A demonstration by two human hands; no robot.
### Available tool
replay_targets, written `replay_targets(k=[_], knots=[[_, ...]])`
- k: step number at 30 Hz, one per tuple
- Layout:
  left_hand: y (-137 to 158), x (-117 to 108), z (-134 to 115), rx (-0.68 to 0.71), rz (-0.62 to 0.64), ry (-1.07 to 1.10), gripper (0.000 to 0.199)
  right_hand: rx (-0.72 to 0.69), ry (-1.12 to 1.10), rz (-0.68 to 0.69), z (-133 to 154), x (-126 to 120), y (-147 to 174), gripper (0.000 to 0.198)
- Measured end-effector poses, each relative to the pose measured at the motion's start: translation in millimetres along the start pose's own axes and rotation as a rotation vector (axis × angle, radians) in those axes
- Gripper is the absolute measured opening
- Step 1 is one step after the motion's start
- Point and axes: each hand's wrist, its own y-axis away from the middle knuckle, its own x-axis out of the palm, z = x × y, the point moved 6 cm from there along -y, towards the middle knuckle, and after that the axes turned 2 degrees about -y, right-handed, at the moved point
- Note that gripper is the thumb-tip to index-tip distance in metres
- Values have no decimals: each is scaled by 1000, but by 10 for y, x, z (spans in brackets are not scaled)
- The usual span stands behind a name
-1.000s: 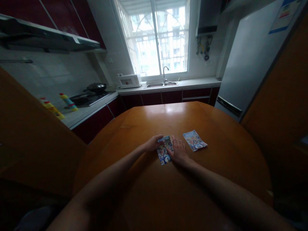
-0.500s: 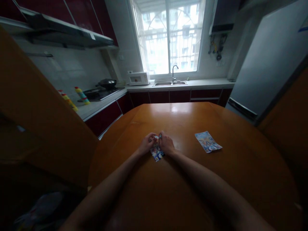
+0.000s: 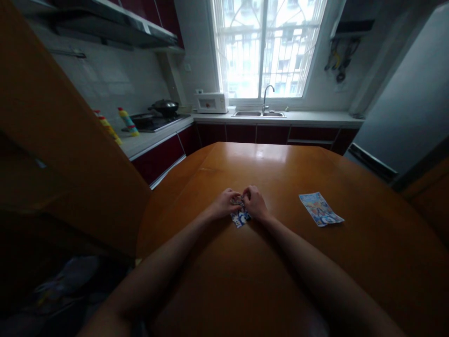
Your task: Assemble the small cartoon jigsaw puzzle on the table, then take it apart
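Observation:
On the brown table, a small colourful printed picture (image 3: 241, 219) with blue and white at its near end lies between my hands. Its pattern resembles that of the larger printed sheet (image 3: 321, 209) lying flat to the right; its exact kind is too small to make out. My left hand (image 3: 225, 204) curls around the picture's upper left, thumb and fingers pressed on its edge. From the right, my right hand (image 3: 255, 204) bends over the upper right edge with its fingertips drawn together. Whatever is between those fingertips is hidden. Both hands cover much of the picture's far part.
The round wooden table (image 3: 266, 262) fills the foreground. Beyond it are a counter with a sink (image 3: 259, 114), a microwave (image 3: 211, 103), and a wok (image 3: 165, 107) on the stove. Yellow bottles (image 3: 128, 122) stand at left, and a fridge (image 3: 414, 98) at right.
The view has turned slightly left and down, so the scene sits further right and higher. My hands stay at the small picture, with the right fingers now lower over its edge.

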Motion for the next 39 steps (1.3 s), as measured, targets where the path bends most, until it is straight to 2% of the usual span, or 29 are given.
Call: replay_targets(k=[2,4,8,10,13,19,23,30,35,39], knots=[[30,-3,8,7,66,27,42,-24,-31,25,11,4,17,18],[49,3,34,3,83,53,37,-40,-67,53,23,11,25,21],[37,12,82,-8,-37,76,27,-79,-156,91,71,34,32,24],[29,31,66,0,-87,82,30,-92,-204,128,96,56,45,29],[41,73,-30,47,-93,91,38,-78,-187,170,99,76,69,43],[76,66,-172,109,-100,87,41,-32,-163,52,46,-4,45,30],[62,19,-61,28,-143,68,21,-21,-136,10,17,-21,7,23],[32,-70,81,-73,-219,99,45,-76,-94,-43,41,-35,9,30],[18,-66,114,-90,-206,137,39,-99,-142,-84,26,-66,26,34],[11,-63,152,-106,-190,182,37,-27,-201,-158,-48,-125,9,31]])
